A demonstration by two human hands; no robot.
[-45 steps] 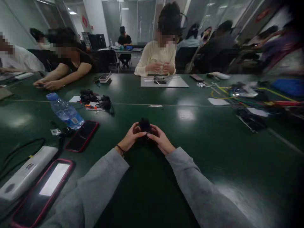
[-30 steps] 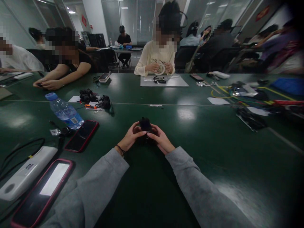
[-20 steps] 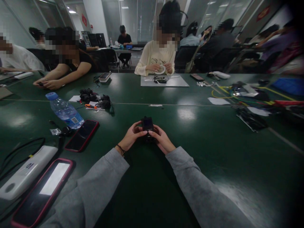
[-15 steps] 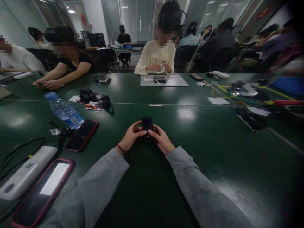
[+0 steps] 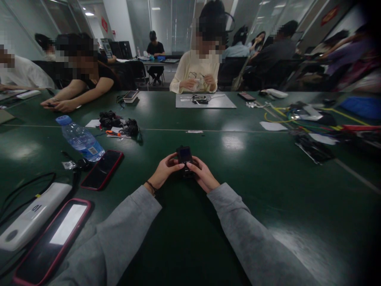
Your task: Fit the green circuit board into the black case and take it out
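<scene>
Between my two hands is a small black action camera (image 5: 184,154), its dark square screen facing up toward me. My left hand (image 5: 163,171) grips its left side, thumb on the lower front edge and fingers curled behind. On the opposite side my right hand (image 5: 204,173) holds it the same way, the thumb nearly meeting the left one. A darker lower part of the camera or its mount shows beneath the thumbs; its details are too dim to make out. Both wrists hover over or rest on the green table (image 5: 190,222); I cannot tell which.
Left of me lie two red-cased phones (image 5: 102,170), a white power bank (image 5: 35,214) with a cable, and a tilted water bottle (image 5: 81,139). Black cable bundles (image 5: 119,125) sit farther off. Opposite, a person works above a grey mat (image 5: 220,101). Wires and packets (image 5: 312,115) clutter the right.
My hands and the action camera stay almost still, with only a very slight shift of the camera. The person opposite has moved their hands, and the round white item there shows differently.
</scene>
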